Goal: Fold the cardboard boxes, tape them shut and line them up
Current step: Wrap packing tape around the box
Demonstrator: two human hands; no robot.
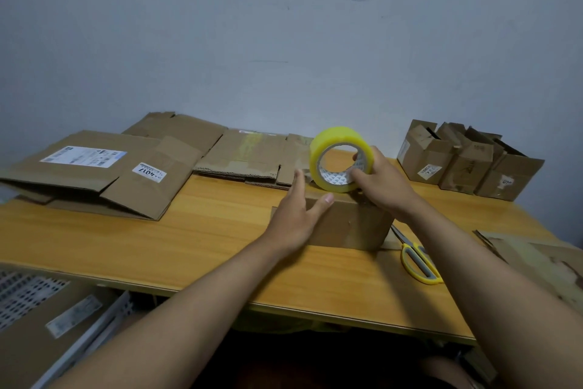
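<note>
A small folded cardboard box (350, 224) stands on the wooden table (205, 231) near its middle. My right hand (383, 183) grips a yellow tape roll (339, 156), fingers hooked through its core, and holds it upright on the box's top. My left hand (298, 208) lies with straight fingers against the box's left top edge, thumb along the near side. Three folded boxes (467, 161) stand side by side at the back right of the table. Flattened boxes (104, 171) lie at the back left and middle.
Yellow-handled scissors (416, 257) lie on the table right of the box, under my right forearm. Another flat cardboard piece (536, 259) hangs over the table's right edge. A white perforated crate (28, 291) with cardboard sits below the table's left front edge. A wall stands directly behind.
</note>
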